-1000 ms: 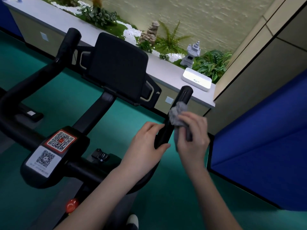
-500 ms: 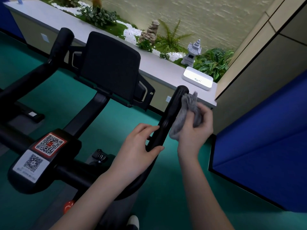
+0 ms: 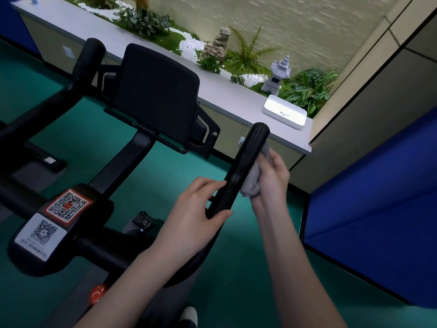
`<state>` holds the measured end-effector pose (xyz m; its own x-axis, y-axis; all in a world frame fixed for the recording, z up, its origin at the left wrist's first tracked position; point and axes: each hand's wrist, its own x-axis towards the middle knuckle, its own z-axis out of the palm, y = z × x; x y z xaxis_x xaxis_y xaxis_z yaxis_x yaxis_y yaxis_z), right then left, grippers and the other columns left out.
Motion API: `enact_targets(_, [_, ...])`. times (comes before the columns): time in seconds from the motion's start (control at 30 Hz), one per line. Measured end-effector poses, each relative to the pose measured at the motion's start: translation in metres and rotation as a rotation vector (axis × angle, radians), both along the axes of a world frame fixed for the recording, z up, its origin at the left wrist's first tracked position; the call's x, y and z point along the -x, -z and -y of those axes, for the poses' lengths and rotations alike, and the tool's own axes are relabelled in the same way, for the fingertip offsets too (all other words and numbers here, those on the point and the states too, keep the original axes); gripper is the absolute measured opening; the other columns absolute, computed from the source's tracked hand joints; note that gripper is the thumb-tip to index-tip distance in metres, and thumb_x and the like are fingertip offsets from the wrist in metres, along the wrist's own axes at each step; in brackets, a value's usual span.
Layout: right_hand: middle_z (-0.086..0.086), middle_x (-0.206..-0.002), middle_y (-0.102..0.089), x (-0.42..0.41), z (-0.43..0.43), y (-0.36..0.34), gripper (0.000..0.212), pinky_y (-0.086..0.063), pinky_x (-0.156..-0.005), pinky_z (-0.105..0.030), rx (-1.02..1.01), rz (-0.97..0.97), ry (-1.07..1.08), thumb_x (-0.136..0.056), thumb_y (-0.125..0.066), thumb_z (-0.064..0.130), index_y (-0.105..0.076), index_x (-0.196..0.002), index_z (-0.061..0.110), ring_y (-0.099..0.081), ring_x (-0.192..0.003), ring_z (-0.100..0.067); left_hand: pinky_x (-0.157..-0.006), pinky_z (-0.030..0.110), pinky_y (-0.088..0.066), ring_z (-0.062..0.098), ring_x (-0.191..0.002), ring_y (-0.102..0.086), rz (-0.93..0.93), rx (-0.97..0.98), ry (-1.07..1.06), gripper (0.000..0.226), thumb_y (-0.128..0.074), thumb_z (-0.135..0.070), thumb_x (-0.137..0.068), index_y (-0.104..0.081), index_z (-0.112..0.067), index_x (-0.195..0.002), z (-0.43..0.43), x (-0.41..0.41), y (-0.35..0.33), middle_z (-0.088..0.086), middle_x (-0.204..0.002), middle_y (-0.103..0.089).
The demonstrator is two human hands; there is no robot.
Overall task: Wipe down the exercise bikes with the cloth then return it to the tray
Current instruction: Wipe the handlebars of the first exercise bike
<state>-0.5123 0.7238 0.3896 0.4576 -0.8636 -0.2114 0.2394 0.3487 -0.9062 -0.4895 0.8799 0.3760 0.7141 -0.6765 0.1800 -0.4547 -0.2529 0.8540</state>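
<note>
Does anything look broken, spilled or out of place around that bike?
Nothing stands out. The black exercise bike looks intact, the right hand holds a crumpled grey cloth against its handlebar, and the white rectangular tray sits flat on the grey ledge.

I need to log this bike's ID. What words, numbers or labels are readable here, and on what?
No text reads clearly.
Red sticker on the bike housing: QR code only, no legible words.
White sticker below it: QR code; print beneath too small to read.
White tray: dark marks, too blurred.
</note>
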Motion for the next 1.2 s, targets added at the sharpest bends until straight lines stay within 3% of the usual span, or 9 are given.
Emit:
enact_targets(0.1, [-0.012, -0.100, -0.066, -0.004, 0.015, -0.016, 0.020, -0.058, -0.081, -0.032, 0.070, 0.038, 0.024, -0.092, -0.055, -0.003, -0.059, -0.110, 0.003, -0.066, -0.086, -0.018, -0.080, 0.015, -0.045, -0.005, -0.096, -0.049, -0.005, -0.005, 0.004, 0.050, -0.073, -0.028, -0.079, -0.057, -0.026, -0.127, -0.001, 0.000, 0.001, -0.018, -0.110, -0.050])
enact_targets(0.2, [-0.003, -0.094, -0.066, 0.005, 0.016, -0.023, 0.017, -0.056, -0.070, -0.023, 0.294, -0.012, 0.087, -0.090, -0.058, -0.001, -0.063, -0.102, 0.010, -0.066, -0.080, -0.009, -0.081, 0.014, -0.044, -0.005, -0.098, -0.049, -0.002, -0.006, 0.012, 0.050, -0.073, -0.030, -0.080, -0.057, -0.027, -0.127, -0.001, 0.000, 0.002, -0.019, -0.110, -0.050])
enact_targets(0.4, [0.000, -0.100, -0.064, 0.019, 0.004, -0.026, 0.026, -0.048, -0.088, -0.029, 1.060, -0.197, 0.122, -0.083, -0.062, -0.005, -0.068, -0.098, 0.015, -0.060, -0.099, -0.020, -0.080, 0.012, -0.042, -0.009, -0.097, -0.047, -0.005, -0.002, 0.012, 0.051, -0.073, -0.030, -0.079, -0.056, -0.027, -0.127, -0.001, 0.000, 0.002, -0.019, -0.110, -0.049])
enact_targets(0.6, [-0.006, -0.111, -0.061, 0.015, -0.008, -0.011, 0.030, -0.042, -0.096, -0.026, 1.149, -0.246, 0.173, -0.081, -0.060, -0.011, -0.070, -0.101, 0.008, -0.053, -0.109, -0.029, -0.079, 0.012, -0.043, -0.005, -0.094, -0.047, -0.009, 0.008, 0.020, 0.051, -0.073, -0.029, -0.079, -0.056, -0.026, -0.127, -0.002, -0.001, 0.002, -0.017, -0.111, -0.049])
enact_targets(0.73, [-0.011, -0.102, -0.068, 0.010, -0.006, -0.013, 0.022, -0.044, -0.087, -0.032, 1.544, -0.327, 0.153, -0.084, -0.059, -0.007, -0.073, -0.099, 0.001, -0.051, -0.097, -0.032, -0.078, 0.009, -0.041, -0.006, -0.094, -0.047, -0.013, 0.002, 0.031, 0.051, -0.073, -0.029, -0.079, -0.056, -0.026, -0.127, -0.002, -0.003, 0.002, -0.017, -0.112, -0.049])
enact_targets(0.83, [-0.011, -0.099, -0.070, 0.004, 0.004, -0.031, 0.019, -0.037, -0.088, -0.024, 1.759, -0.431, 0.035, -0.087, -0.058, 0.000, -0.073, -0.099, 0.000, -0.049, -0.095, -0.033, -0.078, 0.008, -0.041, -0.005, -0.094, -0.048, -0.024, -0.004, 0.036, 0.050, -0.073, -0.030, -0.079, -0.056, -0.027, -0.127, -0.002, -0.004, 0.001, -0.017, -0.112, -0.049])
enact_targets(0.97, [-0.005, -0.102, -0.071, -0.012, 0.022, -0.072, 0.022, -0.030, -0.079, -0.019, 1.683, -0.615, -0.294, -0.087, -0.060, 0.001, -0.074, -0.102, 0.010, -0.051, -0.097, -0.029, -0.080, 0.012, -0.042, -0.003, -0.095, -0.050, -0.045, -0.005, 0.039, 0.050, -0.074, -0.030, -0.079, -0.057, -0.027, -0.126, -0.002, -0.005, 0.001, -0.018, -0.111, -0.049])
enact_targets(1.07, [0.000, -0.092, -0.073, -0.022, 0.039, -0.099, 0.021, -0.044, -0.074, -0.023, 1.431, -0.672, -0.523, -0.086, -0.061, 0.009, -0.075, -0.095, 0.022, -0.062, -0.088, -0.017, -0.080, 0.012, -0.043, -0.003, -0.097, -0.050, -0.046, -0.014, 0.044, 0.050, -0.073, -0.032, -0.080, -0.056, -0.029, -0.127, -0.002, -0.004, 0.001, -0.020, -0.111, -0.048])
enact_targets(1.2, [0.000, -0.085, -0.071, -0.031, 0.059, -0.114, 0.019, -0.049, -0.075, -0.027, 1.220, -0.694, -0.734, -0.086, -0.063, 0.011, -0.070, -0.086, 0.029, -0.062, -0.080, -0.010, -0.079, 0.011, -0.043, -0.003, -0.098, -0.049, -0.040, -0.012, 0.044, 0.050, -0.072, -0.032, -0.080, -0.055, -0.030, -0.128, -0.003, -0.004, 0.002, -0.021, -0.111, -0.048])
